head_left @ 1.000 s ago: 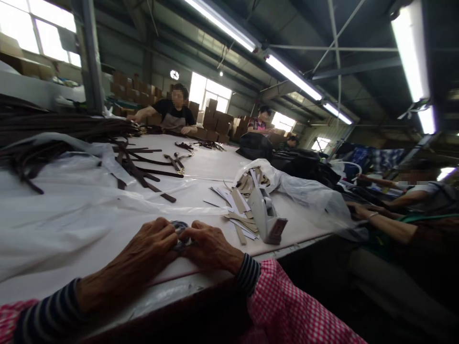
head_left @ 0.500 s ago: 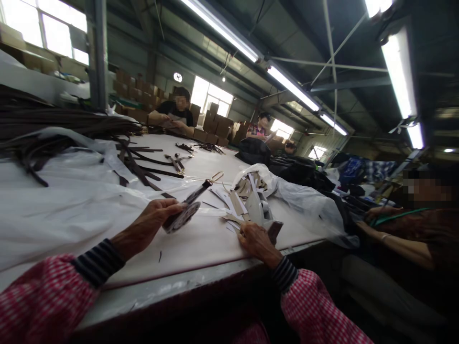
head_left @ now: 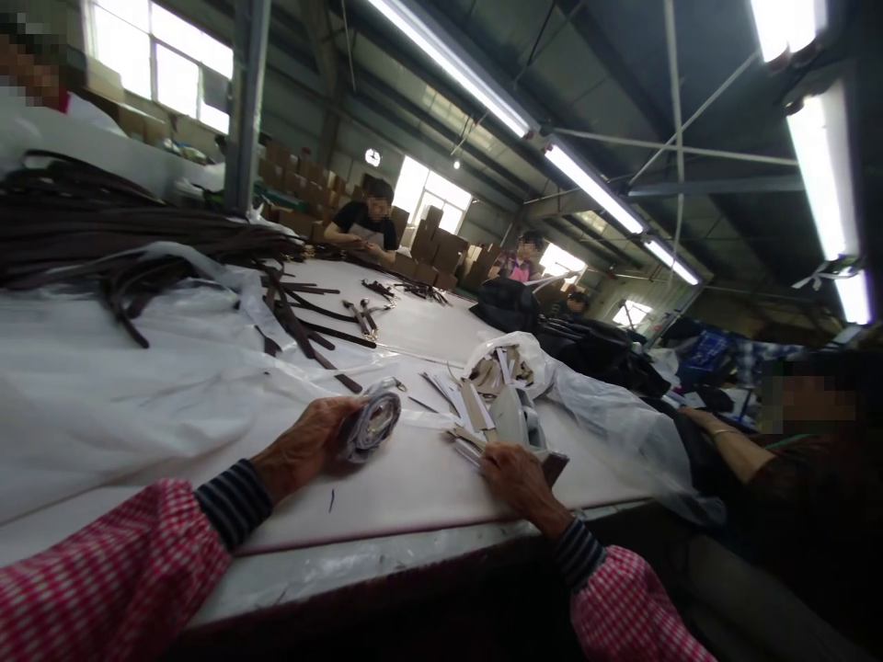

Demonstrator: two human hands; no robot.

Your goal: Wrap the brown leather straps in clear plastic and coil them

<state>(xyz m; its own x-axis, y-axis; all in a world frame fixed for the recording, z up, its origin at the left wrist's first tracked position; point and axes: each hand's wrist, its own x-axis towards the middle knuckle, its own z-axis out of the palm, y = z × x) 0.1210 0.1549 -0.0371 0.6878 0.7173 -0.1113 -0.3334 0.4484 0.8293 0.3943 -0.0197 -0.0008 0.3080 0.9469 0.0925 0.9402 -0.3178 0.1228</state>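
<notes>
My left hand (head_left: 308,449) is closed on a rolled-up belt (head_left: 372,425), its coil turned towards me and a shiny covering like clear plastic around it. A small metal loop (head_left: 400,384) shows just behind the roll. To the right, my right hand (head_left: 514,478) has its fingers curled at the near side of a grey tape dispenser (head_left: 509,416). What those fingers pinch, if anything, is hidden. Grey and white card strips (head_left: 475,409) lie loose beside the dispenser, close to the fingertips.
A clear plastic bag (head_left: 607,418) of card strips lies behind the dispenser. Dark straps (head_left: 138,225) are heaped at the left over plastic sheeting (head_left: 124,386). Buckled straps (head_left: 362,317) lie farther back on the white table (head_left: 414,501). A co-worker's arm (head_left: 741,446) is at the right.
The rolled belt has turned so that its coiled face shows, and its metal end has swung behind it. My right hand stays by the dispenser. The whole view has shifted.
</notes>
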